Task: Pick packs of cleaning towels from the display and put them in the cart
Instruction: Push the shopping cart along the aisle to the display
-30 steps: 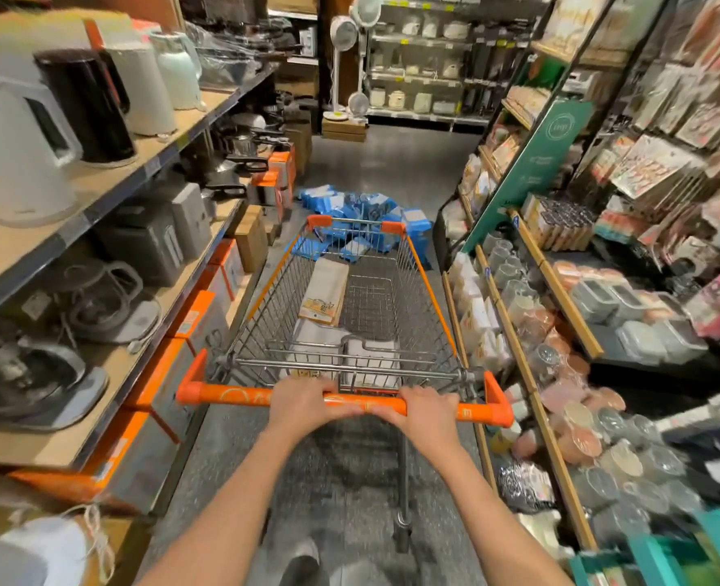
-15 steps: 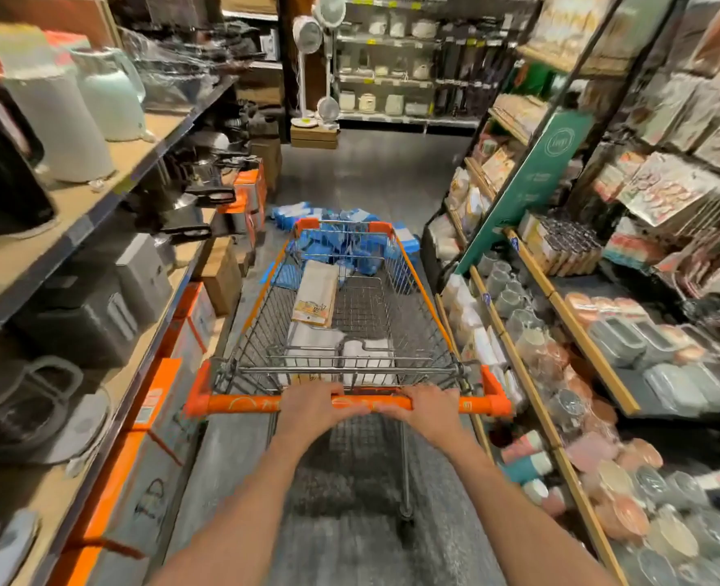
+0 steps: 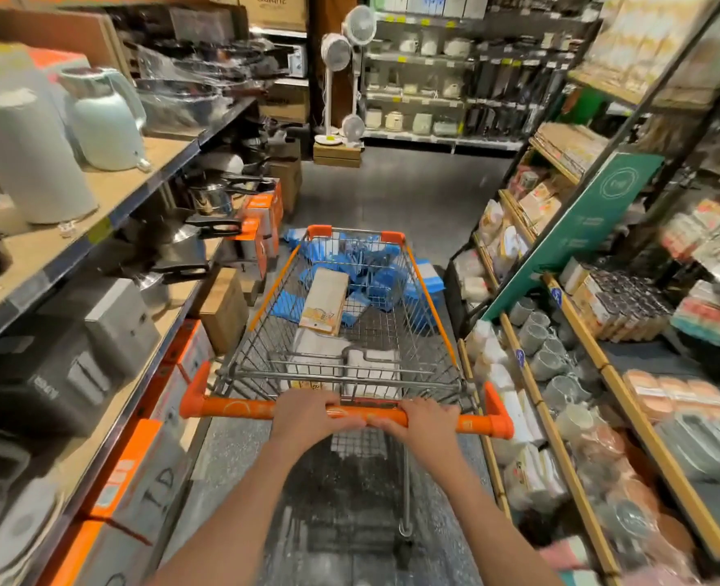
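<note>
A wire shopping cart (image 3: pixel 430 306) with an orange handle bar (image 3: pixel 231 409) stands in the aisle in front of me. My left hand (image 3: pixel 309 416) and my right hand (image 3: pixel 421 420) both grip the bar near its middle, close together. Inside the cart a beige flat pack (image 3: pixel 325 299) lies lengthwise, and white packs (image 3: pixel 371 365) lie at the near end. Blue packs (image 3: pixel 428 281) lie on the floor just past the cart's front, seen partly through its wires.
Left shelving (image 3: pixel 109 205) carries kettles, pans and boxed appliances, with orange boxes (image 3: pixel 138 471) at floor level. The right display (image 3: pixel 561 416) holds mugs, white packs and containers behind a green sign (image 3: pixel 582 230). Grey floor (image 3: pixel 392 196) runs ahead to standing fans (image 3: pixel 337 78).
The cart has rolled forward down the aisle toward the blue packs. The kettles on the left shelf have slid back past me. Both hands stay on the handle.
</note>
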The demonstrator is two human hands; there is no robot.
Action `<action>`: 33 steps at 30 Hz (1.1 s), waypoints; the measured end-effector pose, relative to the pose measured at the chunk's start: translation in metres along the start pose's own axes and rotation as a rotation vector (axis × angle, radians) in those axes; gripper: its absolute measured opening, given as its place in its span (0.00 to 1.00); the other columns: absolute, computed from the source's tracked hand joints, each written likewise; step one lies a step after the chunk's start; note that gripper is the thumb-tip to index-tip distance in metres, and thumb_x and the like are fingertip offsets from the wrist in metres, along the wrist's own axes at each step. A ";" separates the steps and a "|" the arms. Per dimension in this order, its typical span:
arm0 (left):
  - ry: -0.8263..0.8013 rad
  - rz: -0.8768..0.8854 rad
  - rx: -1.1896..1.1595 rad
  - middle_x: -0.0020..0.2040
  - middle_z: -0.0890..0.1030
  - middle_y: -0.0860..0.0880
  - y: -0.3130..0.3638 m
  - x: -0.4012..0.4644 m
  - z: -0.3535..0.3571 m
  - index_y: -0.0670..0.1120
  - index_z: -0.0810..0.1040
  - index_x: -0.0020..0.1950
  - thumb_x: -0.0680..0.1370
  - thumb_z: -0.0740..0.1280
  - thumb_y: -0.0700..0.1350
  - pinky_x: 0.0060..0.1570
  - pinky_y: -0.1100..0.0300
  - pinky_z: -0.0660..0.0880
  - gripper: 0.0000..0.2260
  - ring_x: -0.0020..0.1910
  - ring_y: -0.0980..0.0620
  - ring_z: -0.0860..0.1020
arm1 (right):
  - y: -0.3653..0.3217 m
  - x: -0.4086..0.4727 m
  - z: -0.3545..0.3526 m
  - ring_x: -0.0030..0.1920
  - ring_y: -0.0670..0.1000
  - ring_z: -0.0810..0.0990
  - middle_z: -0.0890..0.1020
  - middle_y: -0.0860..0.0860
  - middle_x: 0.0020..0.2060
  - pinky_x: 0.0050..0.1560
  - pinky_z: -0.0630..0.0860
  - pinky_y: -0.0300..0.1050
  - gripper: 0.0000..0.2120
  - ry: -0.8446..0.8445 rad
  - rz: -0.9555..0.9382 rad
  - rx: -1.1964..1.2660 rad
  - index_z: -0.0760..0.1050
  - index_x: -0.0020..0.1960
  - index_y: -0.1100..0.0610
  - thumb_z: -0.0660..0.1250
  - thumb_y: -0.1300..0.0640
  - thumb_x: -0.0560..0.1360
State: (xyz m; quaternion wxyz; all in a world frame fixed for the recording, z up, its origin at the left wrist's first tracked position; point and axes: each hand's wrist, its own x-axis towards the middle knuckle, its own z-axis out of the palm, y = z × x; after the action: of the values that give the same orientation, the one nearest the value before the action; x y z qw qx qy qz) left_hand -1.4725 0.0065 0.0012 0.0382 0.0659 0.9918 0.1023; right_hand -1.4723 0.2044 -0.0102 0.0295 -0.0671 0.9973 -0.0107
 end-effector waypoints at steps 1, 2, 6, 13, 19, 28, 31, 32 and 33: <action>0.002 0.003 0.008 0.35 0.78 0.58 -0.002 0.014 -0.003 0.57 0.80 0.50 0.54 0.43 0.82 0.39 0.62 0.68 0.43 0.38 0.58 0.74 | 0.002 0.015 0.000 0.51 0.51 0.77 0.80 0.47 0.50 0.48 0.63 0.52 0.52 0.008 -0.011 0.014 0.74 0.54 0.48 0.26 0.20 0.56; 0.004 0.004 0.016 0.31 0.74 0.59 -0.003 0.028 -0.005 0.56 0.79 0.46 0.53 0.40 0.82 0.38 0.62 0.66 0.44 0.36 0.59 0.73 | 0.005 0.030 0.000 0.52 0.51 0.77 0.80 0.47 0.51 0.48 0.63 0.52 0.57 0.010 -0.016 0.026 0.74 0.55 0.48 0.22 0.21 0.52; 0.004 -0.034 -0.009 0.28 0.69 0.60 -0.007 0.082 -0.010 0.56 0.74 0.37 0.53 0.42 0.82 0.37 0.62 0.65 0.37 0.35 0.59 0.72 | 0.013 0.084 -0.008 0.56 0.52 0.76 0.80 0.47 0.54 0.51 0.63 0.53 0.62 -0.006 -0.023 0.078 0.73 0.57 0.50 0.17 0.23 0.48; -0.015 -0.053 -0.045 0.28 0.71 0.58 -0.018 0.162 -0.019 0.57 0.67 0.31 0.54 0.44 0.82 0.33 0.64 0.62 0.31 0.33 0.59 0.71 | 0.023 0.165 -0.014 0.56 0.52 0.75 0.80 0.48 0.53 0.53 0.63 0.55 0.64 -0.004 -0.046 0.090 0.74 0.57 0.50 0.15 0.23 0.47; -0.039 -0.053 -0.042 0.28 0.70 0.59 -0.027 0.222 -0.032 0.58 0.69 0.35 0.58 0.48 0.81 0.31 0.66 0.61 0.29 0.35 0.59 0.72 | 0.028 0.229 -0.020 0.54 0.51 0.76 0.80 0.47 0.52 0.51 0.64 0.53 0.62 0.017 -0.066 0.085 0.73 0.57 0.49 0.16 0.23 0.49; -0.037 -0.033 0.010 0.37 0.77 0.56 -0.058 0.314 -0.036 0.56 0.73 0.40 0.60 0.52 0.80 0.40 0.58 0.63 0.31 0.45 0.54 0.77 | 0.026 0.323 -0.023 0.59 0.51 0.74 0.78 0.46 0.58 0.54 0.65 0.52 0.64 -0.009 -0.042 0.046 0.70 0.62 0.48 0.15 0.23 0.48; -0.068 -0.012 -0.011 0.36 0.78 0.56 -0.069 0.339 -0.039 0.56 0.74 0.42 0.58 0.48 0.81 0.38 0.59 0.63 0.34 0.43 0.55 0.78 | 0.022 0.346 -0.029 0.59 0.50 0.74 0.77 0.46 0.57 0.52 0.64 0.50 0.65 -0.029 -0.022 0.072 0.71 0.61 0.48 0.15 0.23 0.46; -0.081 -0.011 -0.016 0.35 0.77 0.56 -0.071 0.347 -0.041 0.56 0.74 0.42 0.59 0.49 0.81 0.38 0.59 0.63 0.34 0.42 0.55 0.78 | 0.021 0.353 -0.031 0.58 0.50 0.74 0.77 0.46 0.57 0.52 0.64 0.50 0.65 -0.028 -0.015 0.084 0.71 0.60 0.48 0.15 0.22 0.46; -0.088 -0.010 -0.017 0.35 0.76 0.56 -0.073 0.354 -0.043 0.56 0.74 0.43 0.60 0.51 0.81 0.38 0.59 0.64 0.32 0.43 0.55 0.78 | 0.020 0.361 -0.032 0.58 0.50 0.74 0.78 0.46 0.56 0.52 0.63 0.49 0.65 -0.022 -0.012 0.089 0.71 0.60 0.48 0.15 0.22 0.46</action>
State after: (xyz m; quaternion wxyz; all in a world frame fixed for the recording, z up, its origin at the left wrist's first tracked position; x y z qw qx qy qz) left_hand -1.8355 -0.0242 0.0056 0.0829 0.0650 0.9886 0.1077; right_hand -1.8335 0.1760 0.0009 0.0432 -0.0718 0.9950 -0.0547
